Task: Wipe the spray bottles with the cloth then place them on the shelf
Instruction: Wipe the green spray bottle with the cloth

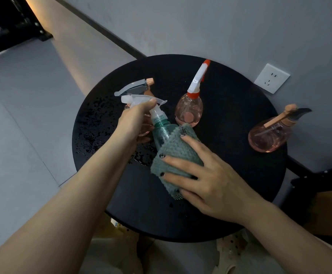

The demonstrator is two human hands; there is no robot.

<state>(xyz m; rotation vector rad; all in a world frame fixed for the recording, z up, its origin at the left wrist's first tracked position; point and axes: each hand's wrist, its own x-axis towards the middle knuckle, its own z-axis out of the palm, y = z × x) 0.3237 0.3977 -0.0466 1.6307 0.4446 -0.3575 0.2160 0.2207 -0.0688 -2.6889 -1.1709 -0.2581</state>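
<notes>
Wiping is in hand: the left hand [136, 115] grips the green bottle [162, 131] by its neck, and the right hand [202, 175] clasps the cloth [176, 153] round its body. Next, probably, rub down the body, then the three pink bottles beyond the hands.

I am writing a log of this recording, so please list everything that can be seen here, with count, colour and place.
green spray bottle: 1, green body with clear trigger head, held tilted above the table, centre
cloth: 1, grey-green, wrapped round the lower body of the green bottle
pink spray bottles: 3; one with grey trigger behind the left hand; one with white and red trigger at table centre; one with tan and black trigger at the right edge
round table: 1, black, water drops on its left part
wall socket: 1, white, on the grey wall, upper right
left hand: grips the green bottle's neck and trigger
right hand: holds the cloth round the bottle
</notes>
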